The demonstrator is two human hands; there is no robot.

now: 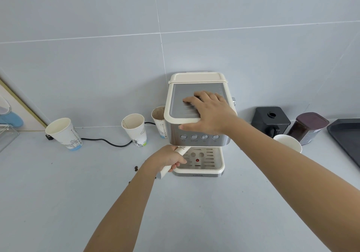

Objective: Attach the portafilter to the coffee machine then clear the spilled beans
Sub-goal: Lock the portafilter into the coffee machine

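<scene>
A cream and steel coffee machine (176, 103) stands against the wall. My right hand (209, 113) lies flat on its ribbed top, fingers spread and thumb over the front edge. My left hand (167, 158) grips the cream handle of the portafilter (165, 171), which runs up under the machine's front above the drip tray (220, 163). The portafilter's head is hidden beneath the machine. A few dark coffee beans (136, 168) lie scattered on the counter left of my left forearm.
Three paper cups (65, 133) (135, 129) (158, 118) stand left of the machine, with a black power cord (109, 142) on the counter. To the right are a white cup (288, 142), a black grinder (270, 120), a jar of beans (306, 128) and a dark tray (344, 136).
</scene>
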